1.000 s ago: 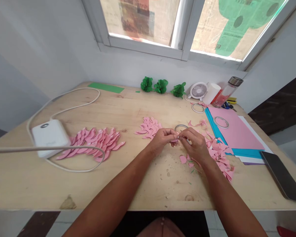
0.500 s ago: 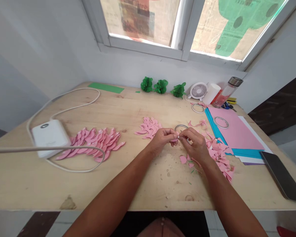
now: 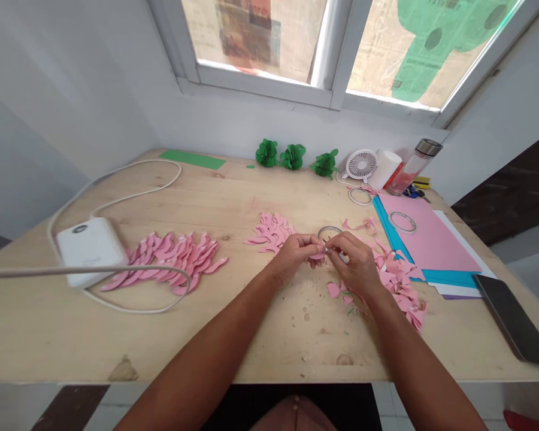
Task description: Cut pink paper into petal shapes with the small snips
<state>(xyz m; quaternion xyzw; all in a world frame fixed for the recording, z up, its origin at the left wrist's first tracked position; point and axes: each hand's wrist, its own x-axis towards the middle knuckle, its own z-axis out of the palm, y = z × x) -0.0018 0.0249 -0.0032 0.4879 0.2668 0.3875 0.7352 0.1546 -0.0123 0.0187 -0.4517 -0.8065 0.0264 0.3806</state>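
Observation:
My left hand (image 3: 299, 254) pinches a small pink paper piece (image 3: 317, 257) between thumb and fingers, over the middle of the table. Fingertip to fingertip with it, my right hand (image 3: 353, 257) is closed in a pinch at the paper's end, where a tiny white bit (image 3: 326, 250) shows; its kind is too small to tell. Just behind the fingers lies a tape roll (image 3: 329, 230), partly covered by my right hand. Wavy pink paper cutouts (image 3: 270, 230) lie in a cluster beyond my left hand. Pink paper scraps (image 3: 402, 284) are heaped beside my right wrist.
A larger pile of pink cutouts (image 3: 175, 257) lies left, beside a white power bank (image 3: 92, 248) with a looping cable. Green paper shapes (image 3: 293, 157), a small fan (image 3: 362, 164) and a bottle (image 3: 415, 167) line the back. Right are coloured sheets (image 3: 444, 239) and a phone (image 3: 514, 320).
Almost nothing differs. Both hands keep the same pinch at the same spot, with only a very slight shift of the fingers.

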